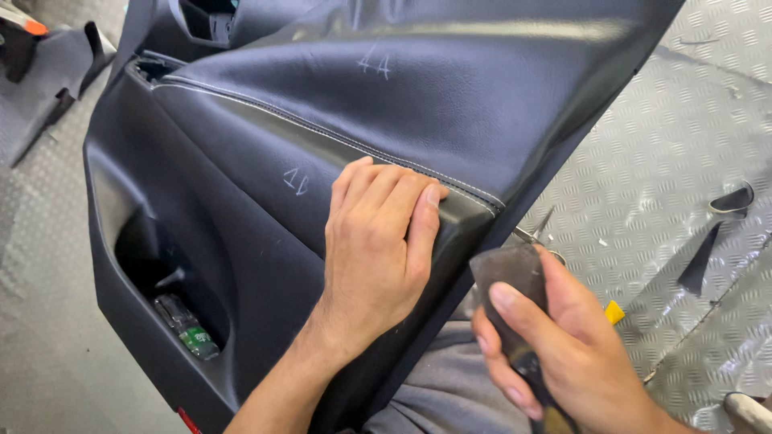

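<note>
Diamond-plate metal floor (675, 161) beneath. Large black leather-trimmed car door panel (241, 201) centre, propped on lap: stiff, bulky, slick skin (likely light). Left hand (374, 257) flat, fingers extended, pressing stitched edge. Right hand (563, 345) at 5 o'clock, clenched on dark worn brush-like tool (511, 277).

The door panel (241, 201) runs off the top edge, and the right hand (563, 345) hides its tool's handle.

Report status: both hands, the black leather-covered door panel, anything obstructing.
Left hand flat on black leather-covered door panel, near stitched seam. Right hand grips dark flat tool. Nothing between them.
</note>
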